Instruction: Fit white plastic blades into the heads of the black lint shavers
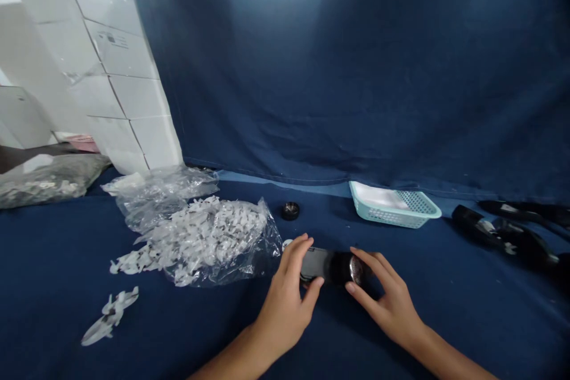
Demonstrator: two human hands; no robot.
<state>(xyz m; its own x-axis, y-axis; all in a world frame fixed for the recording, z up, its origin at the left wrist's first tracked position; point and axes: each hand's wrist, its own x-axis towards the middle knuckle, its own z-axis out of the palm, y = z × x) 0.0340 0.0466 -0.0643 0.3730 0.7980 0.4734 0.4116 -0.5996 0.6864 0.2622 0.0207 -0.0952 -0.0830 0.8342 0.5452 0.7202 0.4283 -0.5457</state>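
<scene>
A dark cylindrical device (328, 266) lies on its side between my two hands, just above or on the blue cloth; I cannot tell which. Its left part looks grey and smooth, and a shiny metal-rimmed face shows at its right end. My left hand (291, 291) grips the left part, thumb in front and fingers behind. Around the right end, my right hand (385, 294) has its thumb and fingertips closed on the black rim. Beyond the device sits a small round black part (290, 210). A small white piece (287, 244) shows partly behind my left fingers.
A clear plastic bag (262, 249) spills a heap of white plastic pieces (209, 234) at the left. A few pieces (111, 316) lie nearer. A light-blue basket (392, 215) holds white paper. Black items (503, 234) lie far right. White boxes (129, 95) stand by a blue curtain (356, 71).
</scene>
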